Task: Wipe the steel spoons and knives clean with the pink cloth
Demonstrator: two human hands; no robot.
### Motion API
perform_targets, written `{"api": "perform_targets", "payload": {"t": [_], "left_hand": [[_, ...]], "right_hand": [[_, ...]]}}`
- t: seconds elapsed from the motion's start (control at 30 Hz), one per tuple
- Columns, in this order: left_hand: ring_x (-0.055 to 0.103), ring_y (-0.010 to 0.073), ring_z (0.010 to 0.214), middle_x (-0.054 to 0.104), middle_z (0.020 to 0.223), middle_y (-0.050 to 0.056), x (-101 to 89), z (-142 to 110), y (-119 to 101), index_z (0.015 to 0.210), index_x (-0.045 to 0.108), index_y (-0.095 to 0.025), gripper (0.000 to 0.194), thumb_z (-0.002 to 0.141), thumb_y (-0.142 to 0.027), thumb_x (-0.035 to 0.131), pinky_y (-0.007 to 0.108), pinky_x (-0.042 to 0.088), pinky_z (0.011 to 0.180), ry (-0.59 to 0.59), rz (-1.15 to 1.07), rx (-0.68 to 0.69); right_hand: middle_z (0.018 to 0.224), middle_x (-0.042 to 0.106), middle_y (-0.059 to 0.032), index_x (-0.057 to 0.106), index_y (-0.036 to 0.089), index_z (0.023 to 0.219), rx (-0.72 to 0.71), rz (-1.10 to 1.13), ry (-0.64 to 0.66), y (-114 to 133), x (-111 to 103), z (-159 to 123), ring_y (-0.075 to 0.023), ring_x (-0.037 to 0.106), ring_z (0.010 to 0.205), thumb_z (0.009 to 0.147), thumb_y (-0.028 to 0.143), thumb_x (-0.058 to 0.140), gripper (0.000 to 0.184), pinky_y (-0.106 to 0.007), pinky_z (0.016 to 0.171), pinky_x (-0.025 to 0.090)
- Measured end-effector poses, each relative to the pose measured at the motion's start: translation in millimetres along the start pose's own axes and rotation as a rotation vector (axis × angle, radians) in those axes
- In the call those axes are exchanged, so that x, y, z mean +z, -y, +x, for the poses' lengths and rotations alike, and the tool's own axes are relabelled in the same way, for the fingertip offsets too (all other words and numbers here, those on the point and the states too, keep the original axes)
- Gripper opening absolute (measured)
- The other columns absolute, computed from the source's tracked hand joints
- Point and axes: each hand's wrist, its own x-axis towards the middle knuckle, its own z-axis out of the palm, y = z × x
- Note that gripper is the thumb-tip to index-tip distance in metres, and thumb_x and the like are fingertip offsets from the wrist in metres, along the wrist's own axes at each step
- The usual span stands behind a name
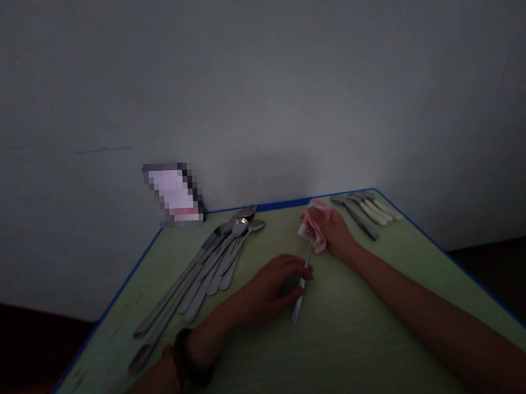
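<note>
My left hand pinches the slim metal handle of a piece of cutlery between thumb and fingers, over the middle of the table. The handle slants away from me, its free end towards my body. Around its far end my right hand is closed on a crumpled pink and white cloth. That cloth hides the head, so I cannot tell whether it is a spoon or a fork. On my left wrist is a dark beaded bracelet.
Left of my hands, several metal spoons and other cutlery lie in an overlapping pile. At the far right rest a metal-handled utensil and several white-handled ones. A blurred phone-like device leans against the wall behind the green, blue-edged table.
</note>
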Motion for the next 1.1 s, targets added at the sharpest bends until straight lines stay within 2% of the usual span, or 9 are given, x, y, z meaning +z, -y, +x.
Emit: {"api": "perform_targets", "payload": {"t": [0.17,0.33,0.5,0.6,0.7,0.77,0.87,1.0,1.1], "left_hand": [[0.055,0.0187,0.099,0.057,0.112,0.007,3.9,-1,3,0.114,0.051,-0.021,0.027,0.088,-0.023,0.049,0.036,0.045,0.09,-0.055,-0.006,-0.155],[0.055,0.018,0.094,0.058,0.108,0.007,3.8,0,4,0.113,0.048,-0.02,0.027,0.086,-0.022,0.049,0.035,0.046,0.085,-0.072,-0.013,-0.207],[0.056,0.0164,0.09,0.058,0.103,0.007,2.8,-3,1,0.11,0.044,-0.018,0.023,0.087,-0.024,0.047,0.031,0.046,0.08,-0.156,-0.025,-0.189],[0.057,0.0164,0.084,0.06,0.101,0.006,4.9,-4,-3,0.115,0.043,-0.019,0.029,0.087,-0.027,0.049,0.031,0.047,0.076,-0.115,0.044,-0.214],[0.057,0.0181,0.089,0.061,0.103,0.006,7.0,-2,-4,0.118,0.047,-0.021,0.027,0.091,-0.028,0.043,0.033,0.046,0.082,-0.088,0.15,-0.199],[0.055,0.0183,0.093,0.061,0.102,0.006,8.2,0,-4,0.109,0.053,-0.021,0.023,0.094,-0.025,0.037,0.034,0.044,0.086,-0.062,0.212,-0.14],[0.054,0.0188,0.091,0.061,0.097,0.005,10.0,1,-2,0.097,0.058,-0.02,0.022,0.094,-0.023,0.037,0.034,0.043,0.086,-0.011,0.303,-0.075],[0.054,0.0185,0.092,0.06,0.099,0.005,12.3,0,4,0.099,0.056,-0.021,0.023,0.095,-0.021,0.033,0.035,0.043,0.086,-0.048,0.299,-0.084],[0.054,0.0179,0.093,0.059,0.1,0.005,12.9,-2,11,0.1,0.055,-0.021,0.023,0.096,-0.022,0.032,0.034,0.044,0.087,-0.08,0.25,-0.094]], "right_hand": [[0.073,0.067,-0.004,0.065,0.017,0.078,0.029,-0.087,0.044,-2,-3,2,-0.0125,0.058,0.06,0.074,0.05,0.061,0.034,-0.024,0.056,0.047],[0.076,0.068,-0.0044,0.066,0.016,0.079,0.116,0.044,0.102,-1,-5,3,-0.0136,0.06,0.063,0.069,0.048,0.068,0.034,-0.025,0.058,0.048],[0.073,0.066,-0.003,0.065,0.016,0.078,0.117,0.275,-0.026,1,-5,6,-0.0113,0.057,0.058,0.068,0.051,0.068,0.036,-0.025,0.057,0.047],[0.068,0.064,-0.0021,0.063,0.017,0.076,0.077,0.313,-0.048,2,-5,8,-0.0115,0.054,0.056,0.069,0.054,0.066,0.038,-0.025,0.054,0.045],[0.07,0.064,-0.0023,0.062,0.018,0.078,0.032,0.33,-0.104,2,-3,9,-0.0126,0.055,0.059,0.07,0.059,0.062,0.042,-0.026,0.056,0.045],[0.069,0.064,-0.0023,0.061,0.018,0.077,-0.01,0.299,-0.145,2,-2,9,-0.0122,0.055,0.058,0.072,0.062,0.058,0.044,-0.025,0.056,0.045],[0.06,0.059,-0.0016,0.061,0.018,0.07,-0.047,0.17,-0.154,2,-1,5,-0.011,0.05,0.05,0.077,0.065,0.048,0.05,-0.024,0.049,0.04],[0.055,0.055,-0.0008,0.058,0.018,0.065,-0.087,-0.006,-0.137,5,4,-2,-0.0096,0.046,0.045,0.081,0.063,0.043,0.05,-0.021,0.043,0.035],[0.055,0.056,0.0,0.059,0.018,0.066,-0.062,-0.039,-0.114,7,8,-5,-0.0087,0.046,0.043,0.08,0.061,0.046,0.047,-0.02,0.04,0.034]]}}
